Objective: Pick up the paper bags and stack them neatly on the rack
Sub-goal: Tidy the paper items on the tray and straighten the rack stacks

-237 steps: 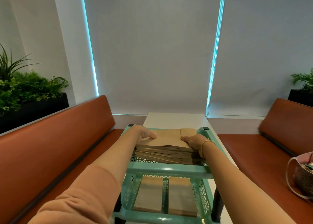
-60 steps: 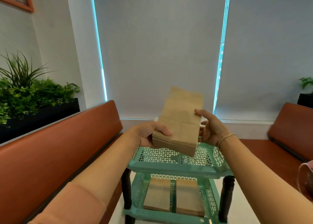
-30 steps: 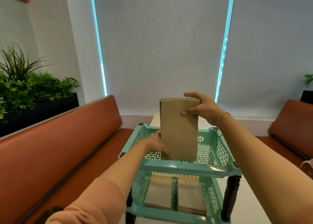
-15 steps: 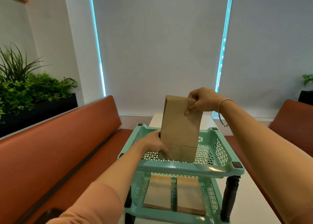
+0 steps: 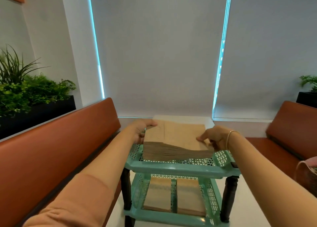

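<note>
On the rack's (image 5: 181,169) top tier: we see stacked paper bags (image 5: 175,141).
Left hand (image 5: 139,130): fingers curled around the stack's far-left corner.
Right hand (image 5: 211,138): fingers clamped on its right edge.

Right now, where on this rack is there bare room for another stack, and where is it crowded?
The top shelf is crowded: the paper bag stack spans it between the left hand and right hand. On the lower shelf, two lower stacks leave only a narrow middle gap and side strips.

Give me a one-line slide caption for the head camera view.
Both hands, left and right, settle a paper bag stack on the green rack top tier.
</note>
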Demonstrator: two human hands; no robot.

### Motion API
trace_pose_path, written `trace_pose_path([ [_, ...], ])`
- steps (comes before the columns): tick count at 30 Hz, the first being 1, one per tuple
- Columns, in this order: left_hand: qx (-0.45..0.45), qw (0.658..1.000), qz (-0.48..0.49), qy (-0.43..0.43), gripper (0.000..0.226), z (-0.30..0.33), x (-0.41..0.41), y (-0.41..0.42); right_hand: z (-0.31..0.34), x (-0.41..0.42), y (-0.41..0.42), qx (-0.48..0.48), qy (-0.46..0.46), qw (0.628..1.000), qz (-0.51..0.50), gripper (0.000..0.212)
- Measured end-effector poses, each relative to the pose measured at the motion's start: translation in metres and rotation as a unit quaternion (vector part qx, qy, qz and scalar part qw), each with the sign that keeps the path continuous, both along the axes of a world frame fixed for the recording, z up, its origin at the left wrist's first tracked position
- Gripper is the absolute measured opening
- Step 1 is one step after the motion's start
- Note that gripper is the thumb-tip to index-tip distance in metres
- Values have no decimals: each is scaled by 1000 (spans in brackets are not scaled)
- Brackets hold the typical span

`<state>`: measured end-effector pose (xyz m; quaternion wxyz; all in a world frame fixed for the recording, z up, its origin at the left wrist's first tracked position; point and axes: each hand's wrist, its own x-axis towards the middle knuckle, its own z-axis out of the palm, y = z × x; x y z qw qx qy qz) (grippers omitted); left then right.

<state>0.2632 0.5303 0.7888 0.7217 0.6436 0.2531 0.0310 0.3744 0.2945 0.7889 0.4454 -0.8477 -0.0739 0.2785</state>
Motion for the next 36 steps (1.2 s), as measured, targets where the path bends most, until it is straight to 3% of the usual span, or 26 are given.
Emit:
trace_pose_path([
  [4,87,993,2,84,24,-12,17,1,-14,-4,10,-22,20,999,-16,20],
  [8,88,989,-14,115,24,-16,25,-2,-18,-7,16,-53,-7,998,-28,26],
  [18,82,992,13,97,33,-26,32,-3,-29,-9,24,-27,-94,995,-35,3],
  [20,98,990,17,100,33,-25,30,-4,-31,-10,29,-32,-109,993,-43,18],
  [24,157,981,16,116,40,-21,31,-8,-31,-17,35,-126,-155,979,-32,25],
  [28,283,949,15,136,52,-22,34,-9,-35,-14,38,-179,-180,967,-13,18],
  [36,325,936,14,134,54,-21,34,-11,-36,-15,38,-199,-189,962,2,16],
])
